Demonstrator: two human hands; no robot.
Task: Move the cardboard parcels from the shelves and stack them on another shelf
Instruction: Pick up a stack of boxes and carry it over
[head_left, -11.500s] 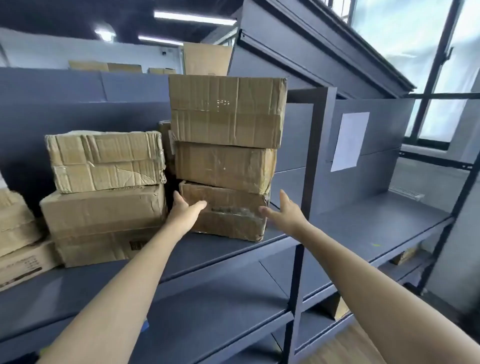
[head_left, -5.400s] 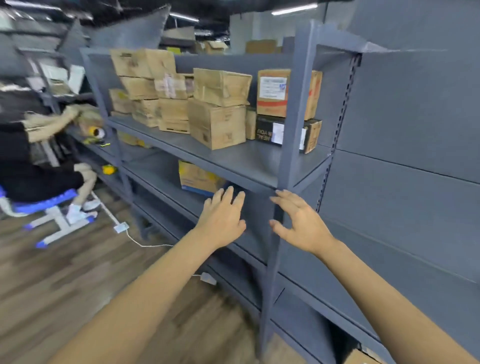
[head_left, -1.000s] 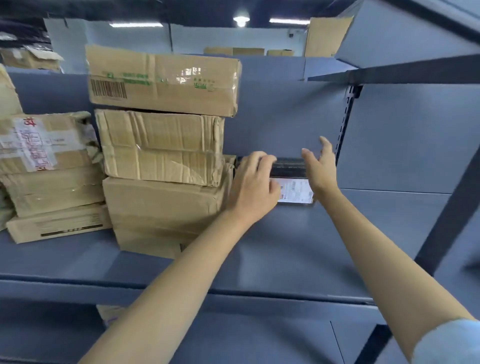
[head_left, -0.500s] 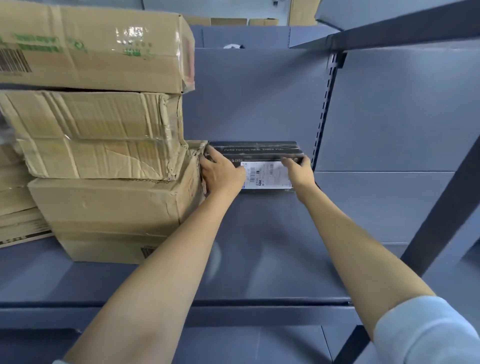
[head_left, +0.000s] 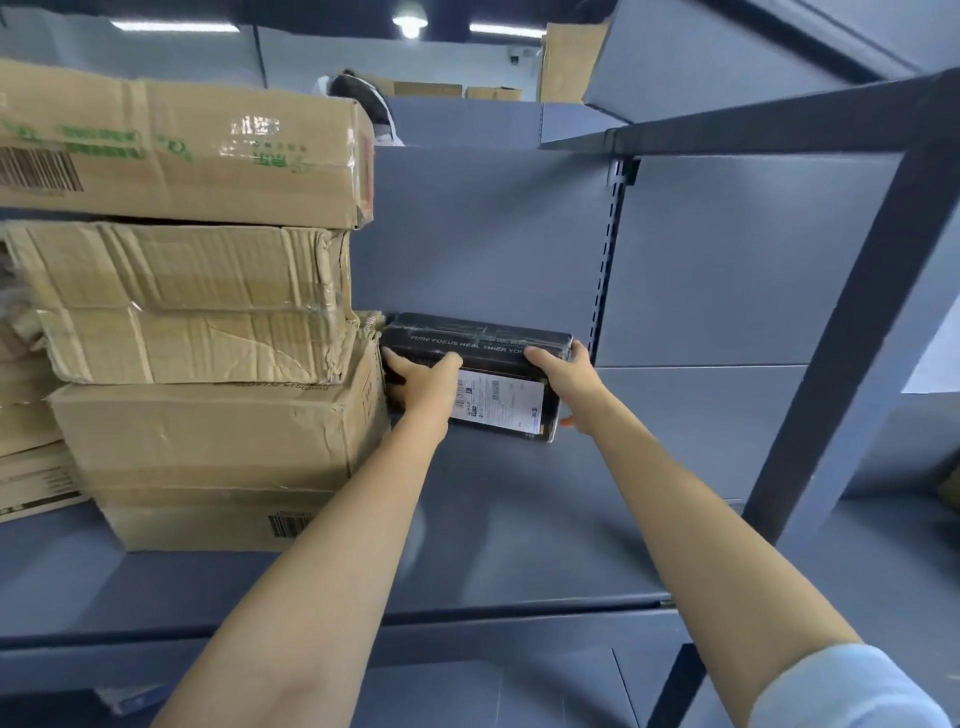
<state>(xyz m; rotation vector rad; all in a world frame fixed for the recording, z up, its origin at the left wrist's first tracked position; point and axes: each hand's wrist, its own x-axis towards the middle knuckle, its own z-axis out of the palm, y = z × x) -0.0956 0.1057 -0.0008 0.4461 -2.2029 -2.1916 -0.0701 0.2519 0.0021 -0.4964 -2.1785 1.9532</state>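
Observation:
A black parcel (head_left: 480, 345) with a white shipping label sits at the back of the grey shelf (head_left: 519, 545), tilted up at its front. My left hand (head_left: 423, 382) grips its left end, fingers curled over the top. My right hand (head_left: 563, 376) grips its right end, thumb under the lower corner. Just left of it stands a stack of three brown cardboard parcels: a top one (head_left: 182, 150) with green print, a crumpled middle one (head_left: 187, 301) and a bottom one (head_left: 218, 441).
More cardboard parcels (head_left: 31, 467) lie at the far left. A perforated upright (head_left: 605, 260) stands right behind the black parcel and a dark front post (head_left: 841, 332) rises at the right. Another person's head (head_left: 358, 98) shows beyond the shelf back.
Both hands closed on the ends of the black parcel and its front edge has lifted and come slightly toward me. A second ago the hands were only reaching it.

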